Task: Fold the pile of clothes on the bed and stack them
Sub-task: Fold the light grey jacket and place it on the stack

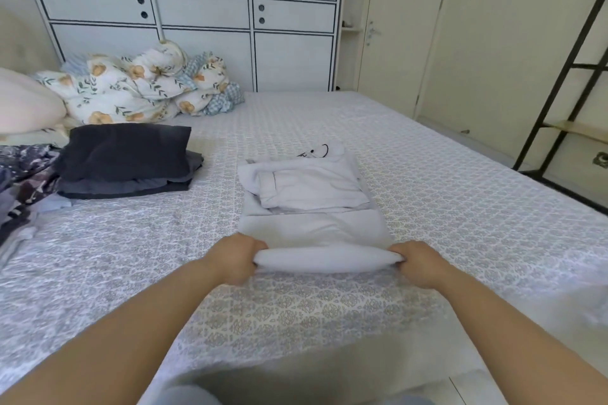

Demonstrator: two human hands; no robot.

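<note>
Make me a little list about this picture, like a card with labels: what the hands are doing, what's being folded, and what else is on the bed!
left hand: grips the near left end of the white garment
right hand: grips the near right end
white garment: lies flat mid-bed, near edge rolled up between the hands
folded stack: dark clothes, left of the garment, apart from it
unfolded clothes: patterned pile at the left edge
floral quilt: bunched at the far left
bed: patterned sheet

A pale lavender garment [312, 207] lies flat mid-frame on the bed [460, 207], its near edge rolled up. Folded dark clothes [126, 161] sit stacked at left; unfolded patterned clothes [23, 181] crowd the left edge.
</note>
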